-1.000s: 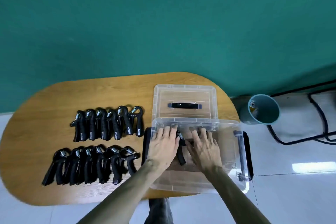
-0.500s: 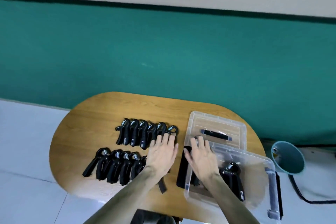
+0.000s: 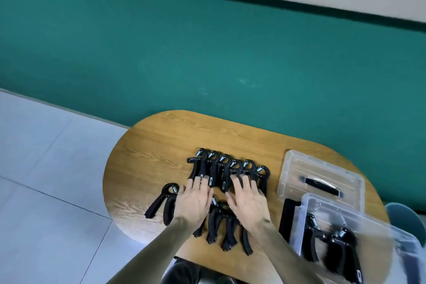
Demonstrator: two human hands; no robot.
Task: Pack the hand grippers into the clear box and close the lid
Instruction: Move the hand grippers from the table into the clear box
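Hands: left hand (image 3: 192,203) and right hand (image 3: 249,200) flat, fingers straight, empty, over hand grippers (image 3: 227,170) mid-table (image 3: 147,159); step: fetching, seemingly; next: grasp, carry to clear box (image 3: 359,219)

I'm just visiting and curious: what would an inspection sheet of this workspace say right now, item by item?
Surface: oval wooden table, bare wood at its far and left parts.
Job's things: far row of hand grippers and near row lie on the table; clear box at right holds two grippers; lid lies off, behind the box.
Clutter: flat black item beside the box; what it is cannot be told.
Grippers: left hand and right hand spread flat over the rows, fingers straight.
Cables: nothing seen.
Surroundings: green wall, pale tiled floor, teal bin at right edge.
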